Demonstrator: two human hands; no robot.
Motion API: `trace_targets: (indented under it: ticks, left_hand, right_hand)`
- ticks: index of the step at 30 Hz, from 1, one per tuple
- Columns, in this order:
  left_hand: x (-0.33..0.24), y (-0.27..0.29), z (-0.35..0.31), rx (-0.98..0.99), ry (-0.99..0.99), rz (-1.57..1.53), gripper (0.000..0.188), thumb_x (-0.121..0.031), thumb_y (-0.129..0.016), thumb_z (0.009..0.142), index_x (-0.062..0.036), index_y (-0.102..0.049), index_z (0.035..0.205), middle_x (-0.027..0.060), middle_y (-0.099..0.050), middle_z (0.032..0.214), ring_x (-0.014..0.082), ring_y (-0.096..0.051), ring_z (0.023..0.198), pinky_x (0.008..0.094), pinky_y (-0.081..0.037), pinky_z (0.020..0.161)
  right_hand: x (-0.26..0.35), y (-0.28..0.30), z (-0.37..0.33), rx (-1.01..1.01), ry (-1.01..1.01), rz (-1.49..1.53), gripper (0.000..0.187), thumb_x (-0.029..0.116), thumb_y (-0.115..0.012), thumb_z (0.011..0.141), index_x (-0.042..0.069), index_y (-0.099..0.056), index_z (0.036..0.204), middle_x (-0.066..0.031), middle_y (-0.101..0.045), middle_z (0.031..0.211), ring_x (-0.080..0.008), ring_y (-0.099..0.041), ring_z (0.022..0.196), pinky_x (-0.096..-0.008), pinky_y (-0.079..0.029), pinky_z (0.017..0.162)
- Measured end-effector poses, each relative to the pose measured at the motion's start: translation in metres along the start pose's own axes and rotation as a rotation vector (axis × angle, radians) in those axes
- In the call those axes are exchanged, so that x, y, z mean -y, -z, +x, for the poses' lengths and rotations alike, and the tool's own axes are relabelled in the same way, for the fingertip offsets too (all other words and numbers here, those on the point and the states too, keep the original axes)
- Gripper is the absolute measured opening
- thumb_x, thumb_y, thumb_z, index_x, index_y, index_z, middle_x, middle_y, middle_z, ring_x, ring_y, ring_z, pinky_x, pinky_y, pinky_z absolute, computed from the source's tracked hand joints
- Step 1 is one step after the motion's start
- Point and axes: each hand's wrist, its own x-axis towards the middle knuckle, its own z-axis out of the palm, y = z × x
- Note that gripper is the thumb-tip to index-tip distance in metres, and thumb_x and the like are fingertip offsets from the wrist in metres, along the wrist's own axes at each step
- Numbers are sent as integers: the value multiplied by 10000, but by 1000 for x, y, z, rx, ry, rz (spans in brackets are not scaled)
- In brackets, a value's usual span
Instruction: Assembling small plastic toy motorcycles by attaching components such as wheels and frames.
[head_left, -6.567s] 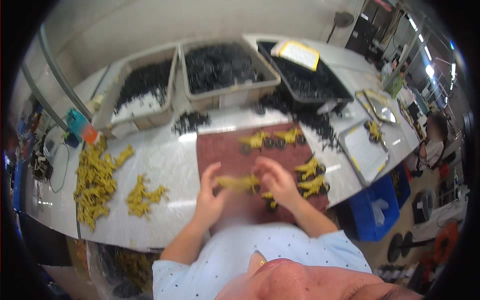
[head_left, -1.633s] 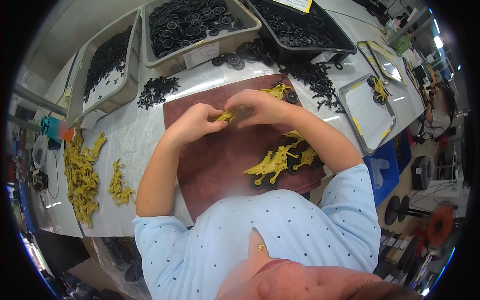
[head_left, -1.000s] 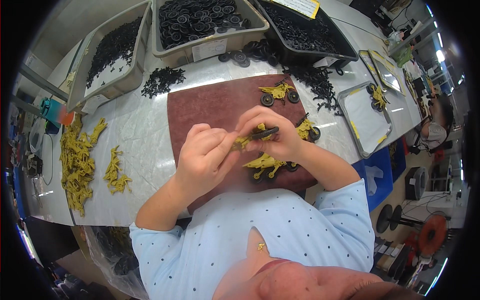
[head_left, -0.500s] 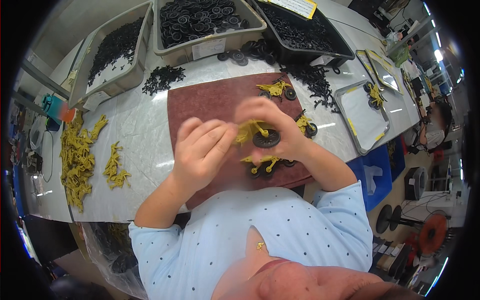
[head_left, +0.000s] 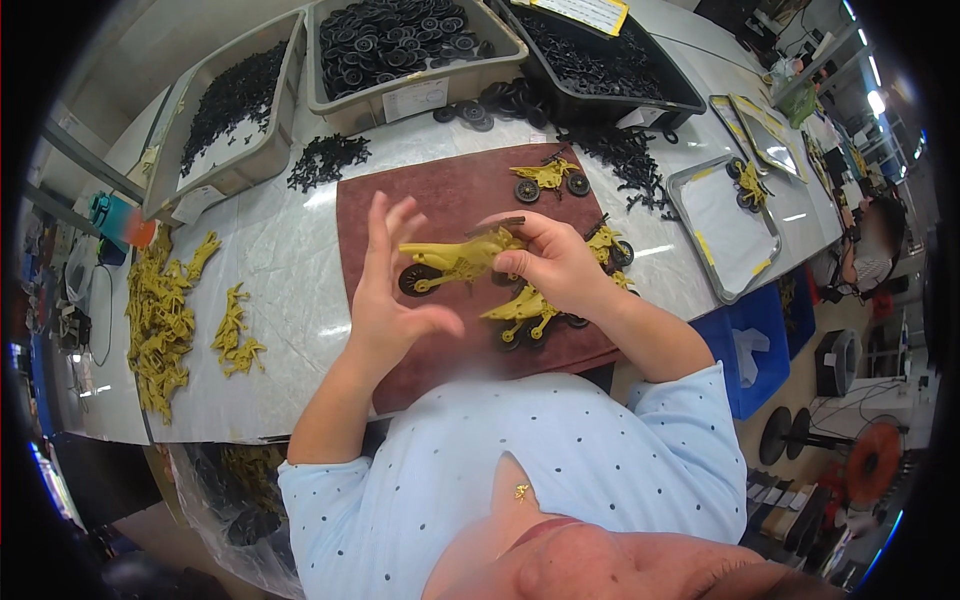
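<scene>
Between my hands is a yellow toy motorcycle (head_left: 460, 256) with black wheels, held above a dark red cloth (head_left: 400, 180). My right hand (head_left: 550, 262) pinches its right end, with the thumb in front, and hides part of that end. Just left of the toy, my left hand (head_left: 385, 290) is spread, thumb and fingers apart, holding nothing. Under and beside my right hand, more toy motorcycles lie on the cloth: one partly covered (head_left: 525, 315) below the held one, and another (head_left: 606, 247) at the right edge. A further toy motorcycle (head_left: 550, 178) stands at the cloth's far right.
Yellow toy parts are heaped (head_left: 160, 330) at left, with a smaller group (head_left: 237, 335) beside them. Behind stand a bin of small black parts (head_left: 283, 130), a bin of wheels (head_left: 455, 105) and a black bin (head_left: 690, 100). A metal tray (head_left: 725, 285) holding one motorcycle is at right.
My left hand has come off the toy and opened, moving slightly left. The toy motorcycle has turned side-on in my right hand, its wheel now toward the left.
</scene>
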Motion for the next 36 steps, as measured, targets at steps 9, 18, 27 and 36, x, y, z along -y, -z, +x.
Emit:
trace_targets:
  ticks: [9,18,27,36]
  left_hand:
    - [6,5,-21,42,239,-75,292,-113,-677,859,24,-616,1109,84,-671,1042,121,-607,948,246,-485,839]
    - [6,-3,-24,30,158,-2,241,-78,-677,851,12,-638,1070,83,-680,1016,118,-613,908,232,-491,793]
    - [9,-13,-21,51,497,-240,367,-145,-702,852,9,-545,1147,91,-628,977,123,-612,839,238,-501,719]
    - [3,-18,-17,129,916,-508,482,-136,-698,845,-10,-406,1208,111,-619,921,142,-597,674,254,-498,621]
  right_hand:
    - [-45,-14,4,-112,364,-64,323,-38,-579,874,4,-560,1194,-76,-644,1056,-116,-626,896,-241,-505,812]
    - [-46,-11,-12,-159,294,-149,316,-72,-604,832,-2,-596,1141,-72,-649,1023,-102,-634,800,-224,-527,741]
    - [-48,2,-18,-64,-87,270,333,198,-671,878,-48,-597,1089,-74,-659,937,-108,-619,843,-246,-492,759]
    - [-49,11,-26,107,-423,644,377,325,-606,906,-18,-594,1062,-65,-645,933,-113,-607,790,-269,-485,688]
